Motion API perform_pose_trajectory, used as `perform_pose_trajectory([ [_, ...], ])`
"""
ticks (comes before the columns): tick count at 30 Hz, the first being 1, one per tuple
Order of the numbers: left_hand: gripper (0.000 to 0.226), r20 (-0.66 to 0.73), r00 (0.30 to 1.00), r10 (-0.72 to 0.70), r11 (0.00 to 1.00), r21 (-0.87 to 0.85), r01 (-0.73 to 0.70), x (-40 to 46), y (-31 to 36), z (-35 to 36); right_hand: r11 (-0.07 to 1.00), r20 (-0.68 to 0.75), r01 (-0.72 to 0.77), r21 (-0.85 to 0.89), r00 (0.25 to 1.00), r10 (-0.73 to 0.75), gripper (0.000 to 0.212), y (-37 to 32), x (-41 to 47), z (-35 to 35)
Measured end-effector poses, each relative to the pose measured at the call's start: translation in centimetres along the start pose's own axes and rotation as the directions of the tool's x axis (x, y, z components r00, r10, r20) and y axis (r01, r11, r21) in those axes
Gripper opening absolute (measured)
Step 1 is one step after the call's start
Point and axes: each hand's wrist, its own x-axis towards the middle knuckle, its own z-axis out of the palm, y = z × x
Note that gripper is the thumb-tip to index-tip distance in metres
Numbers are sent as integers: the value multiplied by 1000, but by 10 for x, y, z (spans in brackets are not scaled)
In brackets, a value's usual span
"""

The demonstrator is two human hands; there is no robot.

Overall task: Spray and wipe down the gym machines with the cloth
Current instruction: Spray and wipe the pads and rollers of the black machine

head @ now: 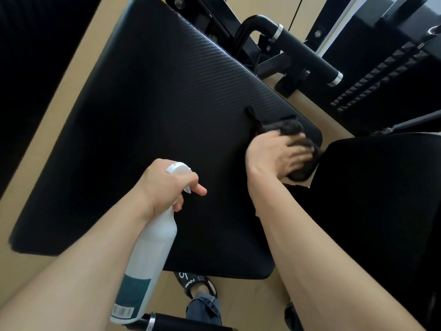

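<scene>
A wide black ribbed pad (152, 130) of a gym machine fills the middle of the view. My left hand (167, 187) grips the neck of a white spray bottle (148, 254) with a teal label, index finger stretched out by the trigger, over the pad's near part. My right hand (279, 156) presses a dark cloth (284, 126) onto the pad's right corner, fingers spread over the cloth. Part of the cloth hangs over the pad's edge under my fingers.
A second black pad (372, 201) lies to the right, close to the cloth. A black bar handle with chrome rings (307, 56) and the machine's black frame (269, 65) stand behind. A studded footplate (381, 77) is at the far right. My sandalled foot (195, 283) stands on the tan floor.
</scene>
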Motion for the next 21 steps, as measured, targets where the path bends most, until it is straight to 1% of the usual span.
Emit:
perform_pose_trajectory([
  [1, 19, 4, 1000, 5, 1000, 0, -5, 0, 0, 0, 994, 8, 108, -22, 994, -108, 66, -10, -3, 3],
  [2, 19, 9, 1000, 11, 1000, 1, -11, 0, 0, 0, 972, 16, 229, -50, 973, -229, 67, -20, -6, 6],
  [3, 20, 10, 1000, 13, 1000, 2, -13, -1, 1, 0, 938, 24, 339, -79, 941, -338, 67, -30, -8, 10],
  [5, 23, 13, 1000, 18, 1000, 9, -18, -2, 1, 0, 855, 26, 496, -151, 866, -499, 66, -42, -10, 15],
  [8, 29, 8, 1000, 14, 1000, 13, -14, -4, 3, 1, 727, 56, 651, -219, 752, -657, 63, -36, -4, 16],
  [10, 30, 0, 1000, 17, 1000, 20, -17, -8, 6, 3, 614, 76, 767, -183, 634, -769, 62, -18, -10, 15],
  [12, 28, -3, 1000, 26, 999, 28, -26, -12, 7, 4, 492, 112, 860, -137, 507, -855, 61, 14, -27, 16],
  [13, 26, -8, 999, 32, 999, 34, -31, -15, 7, 3, 452, 135, 883, -128, 467, -874, 61, 35, -39, 15],
  [14, 25, -20, 999, 40, 998, 42, -39, -19, 6, 2, 431, 158, 893, -133, 448, -880, 61, 58, -50, 14],
  [16, 23, -80, 995, 67, 997, 34, -65, -32, 1, -8, 425, 198, 889, -170, 453, -869, 62, 99, -70, 11],
  [18, 16, -173, 980, 94, 992, -62, -106, -51, -9, -24, 452, 206, 870, -198, 488, -848, 62, 120, -80, 11],
  [20, 15, -257, 961, 103, 973, -176, -151, -75, -21, -37, 526, 190, 832, -176, 553, -811, 62, 115, -86, 14],
  [21, 16, -287, 952, 105, 960, -219, -172, -86, -29, -42, 588, 171, 793, -160, 609, -775, 61, 106, -89, 16],
])
